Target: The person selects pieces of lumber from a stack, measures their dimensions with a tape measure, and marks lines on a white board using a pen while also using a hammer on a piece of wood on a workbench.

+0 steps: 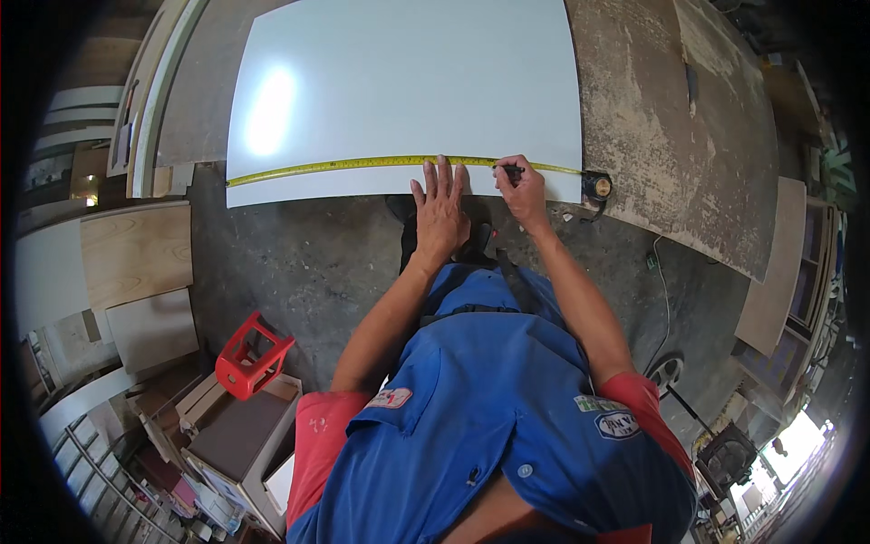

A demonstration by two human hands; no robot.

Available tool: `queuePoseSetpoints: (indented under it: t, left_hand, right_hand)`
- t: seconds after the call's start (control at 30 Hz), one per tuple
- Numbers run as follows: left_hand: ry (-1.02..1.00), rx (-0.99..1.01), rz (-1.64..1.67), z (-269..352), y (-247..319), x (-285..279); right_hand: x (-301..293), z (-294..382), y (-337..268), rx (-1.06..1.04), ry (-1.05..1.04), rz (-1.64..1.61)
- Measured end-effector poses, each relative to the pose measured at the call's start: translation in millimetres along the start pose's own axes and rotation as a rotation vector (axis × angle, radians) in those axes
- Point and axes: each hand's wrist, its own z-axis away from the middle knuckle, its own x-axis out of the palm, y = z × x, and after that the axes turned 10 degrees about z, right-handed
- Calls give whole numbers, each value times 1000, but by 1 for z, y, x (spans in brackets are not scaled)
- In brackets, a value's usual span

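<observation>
A yellow tape measure blade (367,162) lies stretched across a white panel (408,81), near its front edge. The black tape measure case (598,185) sits just past the panel's right edge. My left hand (442,211) rests flat, fingers spread, with its fingertips on the blade around the middle. To the right, my right hand (522,187) is closed around a short dark marking tool (511,173), whose exact kind I cannot tell, close to the blade's lower edge.
The panel lies on a worn brown board tabletop (652,136). A red plastic stool (251,357) stands at the lower left by a cabinet (238,428). Wood boards (136,251) lean at the left. A cable (665,299) and a pedestal fan (727,452) are at the right.
</observation>
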Motion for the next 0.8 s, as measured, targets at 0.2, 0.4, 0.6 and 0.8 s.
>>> queuePoseSetpoints:
  t: [0.2,0.4,0.6,0.8]
  left_hand:
    - [-11,-19,-2,0,2,0]
    - [-6,-14,-7,-1,1,2]
    - [14,8,0,0,1,3]
    - [-24,-3,-71,0,-7,10]
  right_hand:
    - [0,0,4,-19,7,51]
    - [-2,-1,7,6,-56,56]
    - [2,-2,8,-19,17,25]
    - [2,-3,8,-16,-5,84]
